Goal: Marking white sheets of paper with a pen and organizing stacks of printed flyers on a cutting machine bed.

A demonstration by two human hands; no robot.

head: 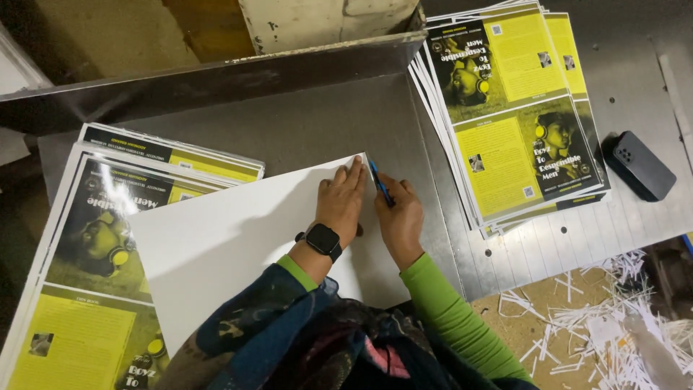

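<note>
My left hand (342, 198) lies flat on a large white sheet (216, 245), fingers pressed near its far right corner. A black smartwatch (323, 240) sits on that wrist. My right hand (399, 217) is beside it at the sheet's right edge, gripping a blue pen (380, 184) with its tip at the corner. Both arms wear green sleeves. The white sheet rests on a grey metal table (303, 123) and overlaps a stack of printed yellow-and-black covers (79, 260) at the left.
A second stack of yellow-and-black printed covers (516, 108) lies at the right. A black phone (641, 165) rests face down beside it. A metal fence (216, 76) runs across the back. White paper trimmings (599, 318) litter the lower right.
</note>
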